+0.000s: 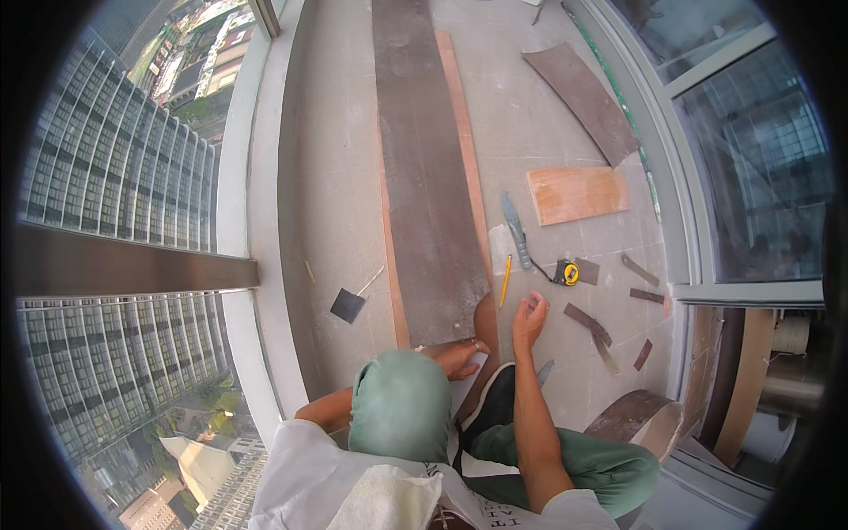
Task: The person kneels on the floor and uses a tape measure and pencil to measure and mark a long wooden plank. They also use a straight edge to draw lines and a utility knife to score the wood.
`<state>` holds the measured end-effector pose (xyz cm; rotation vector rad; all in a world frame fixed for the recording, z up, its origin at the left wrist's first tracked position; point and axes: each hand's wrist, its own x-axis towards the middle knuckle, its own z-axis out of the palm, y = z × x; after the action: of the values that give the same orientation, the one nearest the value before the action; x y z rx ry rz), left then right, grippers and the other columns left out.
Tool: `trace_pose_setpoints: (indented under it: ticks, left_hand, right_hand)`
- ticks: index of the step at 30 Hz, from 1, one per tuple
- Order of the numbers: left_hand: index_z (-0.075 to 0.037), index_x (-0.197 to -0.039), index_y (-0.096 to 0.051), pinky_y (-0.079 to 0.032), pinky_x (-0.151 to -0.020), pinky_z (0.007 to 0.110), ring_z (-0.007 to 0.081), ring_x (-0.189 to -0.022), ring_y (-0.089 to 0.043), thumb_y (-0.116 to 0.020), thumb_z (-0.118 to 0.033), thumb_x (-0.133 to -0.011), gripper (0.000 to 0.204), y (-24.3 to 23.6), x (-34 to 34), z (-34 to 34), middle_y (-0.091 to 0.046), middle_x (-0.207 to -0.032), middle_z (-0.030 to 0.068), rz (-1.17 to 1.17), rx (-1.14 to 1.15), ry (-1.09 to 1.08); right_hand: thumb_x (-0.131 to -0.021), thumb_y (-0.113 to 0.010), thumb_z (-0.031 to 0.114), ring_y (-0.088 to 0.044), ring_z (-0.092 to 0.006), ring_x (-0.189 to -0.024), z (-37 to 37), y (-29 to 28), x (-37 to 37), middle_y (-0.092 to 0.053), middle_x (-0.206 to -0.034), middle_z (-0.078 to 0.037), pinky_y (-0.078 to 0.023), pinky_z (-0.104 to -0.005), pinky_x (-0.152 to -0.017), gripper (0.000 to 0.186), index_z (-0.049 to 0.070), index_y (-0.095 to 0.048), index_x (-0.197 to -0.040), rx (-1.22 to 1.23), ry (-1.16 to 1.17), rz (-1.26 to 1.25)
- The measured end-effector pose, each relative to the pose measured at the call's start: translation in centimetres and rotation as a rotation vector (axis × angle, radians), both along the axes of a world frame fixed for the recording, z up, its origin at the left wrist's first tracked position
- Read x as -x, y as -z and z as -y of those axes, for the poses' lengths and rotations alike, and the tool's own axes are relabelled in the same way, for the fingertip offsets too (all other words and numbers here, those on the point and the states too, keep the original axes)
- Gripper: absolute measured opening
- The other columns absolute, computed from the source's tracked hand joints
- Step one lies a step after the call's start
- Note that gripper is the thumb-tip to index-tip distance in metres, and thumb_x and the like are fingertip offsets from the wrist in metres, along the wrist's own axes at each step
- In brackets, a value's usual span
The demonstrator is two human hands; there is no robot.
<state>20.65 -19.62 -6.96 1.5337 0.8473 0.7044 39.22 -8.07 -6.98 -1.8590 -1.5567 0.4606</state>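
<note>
A long dark brown sheet (424, 168) runs away from me over a wider reddish-brown board (458, 115). At its near end, my left hand (455, 356) is closed around a pale flat piece (469, 365), partly hidden by the fingers. Beside that end, my right hand (530, 318) is raised with its fingers loosely curled and apart; I see nothing in it. Just beyond it lie a yellow pencil (505, 281), a grey-handled tool (515, 230) and a yellow-and-black tape measure (566, 273). My left knee (400, 406) hides part of my left forearm.
Brown offcuts (587, 323) lie scattered to the right. Farther off are an orange-brown wooden panel (579, 194) and a large brown piece (585, 102). A black square (348, 306) lies left. A curved brown piece (629, 415) stands near right, and a window ledge (274, 203) borders the left.
</note>
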Motion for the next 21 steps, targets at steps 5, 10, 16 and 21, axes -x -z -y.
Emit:
trace_pose_setpoints:
  ticks: [5, 10, 16, 21]
  left_hand:
    - [-0.001, -0.124, -0.053, -0.043, -0.102, 0.041, 0.0343, -0.117, -0.056, -0.058, -0.005, -0.089, 0.036, 0.0, 0.7, 0.2, -0.060, -0.120, 0.0208, -0.098, 0.083, 0.003]
    - [0.001, -0.125, -0.053, -0.043, -0.102, 0.040, 0.0324, -0.117, -0.057, -0.058, -0.007, -0.090, 0.037, 0.2, 1.0, 1.0, -0.061, -0.121, 0.0193, -0.029, 0.039, -0.093]
    - [0.000, -0.129, -0.053, -0.045, -0.099, 0.036, 0.0234, -0.114, -0.058, -0.064, -0.011, -0.088, 0.043, 0.0, 0.7, 1.6, -0.061, -0.121, 0.0142, 0.129, 0.405, -0.308]
    - [-0.003, -0.131, -0.053, -0.045, -0.099, 0.036, 0.0247, -0.115, -0.057, -0.065, -0.014, -0.089, 0.045, 0.6, 1.0, 2.3, -0.060, -0.122, 0.0149, -0.010, 0.447, -0.237]
  right_hand:
    - [-0.091, -0.060, 0.013, -0.063, -0.0260, -0.095, 0.1, -0.2, 2.5, -0.063, -0.106, -0.016, -0.049, -0.0396, -0.082, 0.028, 0.001, -0.056, -0.117, 0.037, -0.129, -0.129]
    - [-0.098, -0.058, 0.020, -0.067, -0.0180, -0.079, -0.5, -0.3, 4.1, -0.067, -0.092, -0.010, -0.052, -0.0310, -0.069, 0.031, 0.003, -0.054, -0.123, 0.241, -0.286, -0.302]
    - [-0.099, -0.059, 0.026, -0.065, -0.0128, -0.070, -2.0, -0.3, 4.0, -0.066, -0.088, -0.006, -0.049, -0.0233, -0.060, 0.034, 0.007, -0.053, -0.127, 0.560, -0.120, -0.846]
    - [-0.096, -0.062, 0.021, -0.064, -0.0112, -0.069, -2.3, -1.3, 5.1, -0.064, -0.085, -0.004, -0.048, -0.0214, -0.058, 0.036, 0.006, -0.053, -0.128, 0.596, -0.208, -0.737]
